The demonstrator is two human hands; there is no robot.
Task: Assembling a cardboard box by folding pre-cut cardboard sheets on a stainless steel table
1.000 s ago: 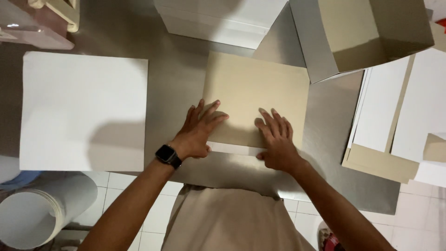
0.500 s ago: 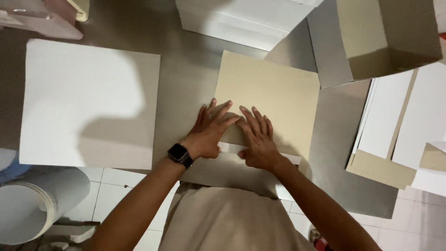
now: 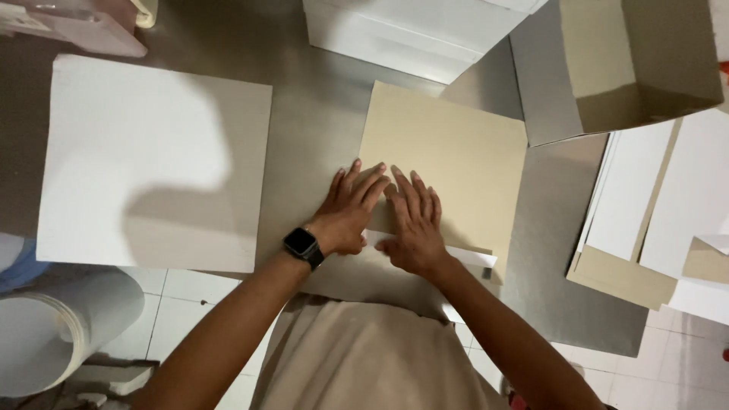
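At the near edge of the steel worktop [image 3: 319, 114], the left hand [image 3: 351, 209] and right hand [image 3: 412, 224] lie side by side, fingers spread flat in an open grip, pressing a folded tan cardboard sheet [image 3: 456, 159]; a white sheet [image 3: 152, 144] lies well to the left.

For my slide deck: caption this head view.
Both hands, left and right, press flat on a tan cardboard sheet on a steel table.
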